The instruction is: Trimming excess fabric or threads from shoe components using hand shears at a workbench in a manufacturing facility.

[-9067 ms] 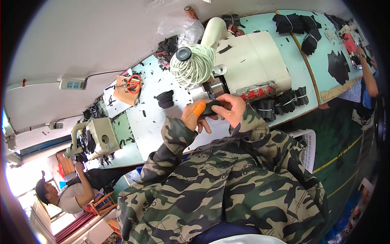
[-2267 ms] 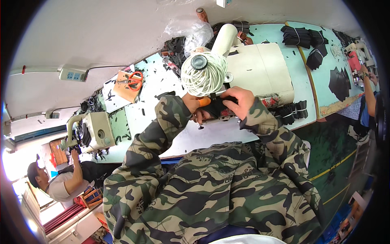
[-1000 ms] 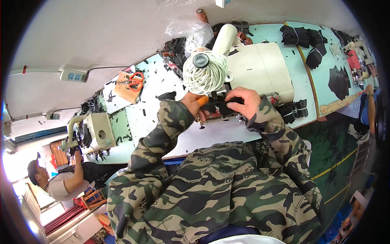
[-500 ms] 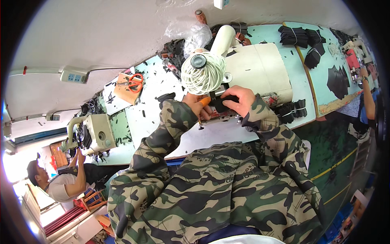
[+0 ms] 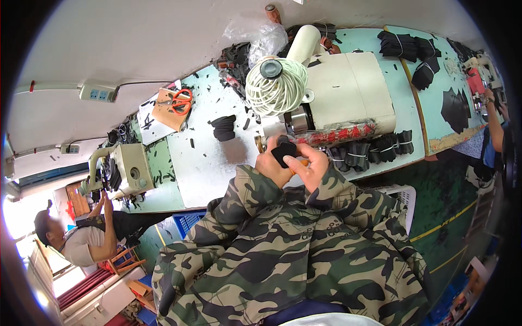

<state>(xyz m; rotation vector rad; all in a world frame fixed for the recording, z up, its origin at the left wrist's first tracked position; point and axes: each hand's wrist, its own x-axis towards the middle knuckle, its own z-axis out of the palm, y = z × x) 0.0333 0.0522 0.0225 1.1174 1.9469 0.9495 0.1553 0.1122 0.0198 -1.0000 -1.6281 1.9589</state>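
Matt black cloth piece (image 5: pixel 284 152) pinched between your left hand (image 5: pixel 270 164) and right hand (image 5: pixel 308 169); just above, ribbed cream cord spool (image 5: pixel 270 89), shiny metal machine part (image 5: pixel 298 122).

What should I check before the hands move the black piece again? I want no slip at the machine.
1. Left hand on the black piece: ok.
2. Right hand on the same piece: ok.
3. Piece close to the cream machine, below the thread cone: ok.
4. Fingers away from the needle: cannot tell, hidden.
5. Orange scissors far off, near the wall: ok.
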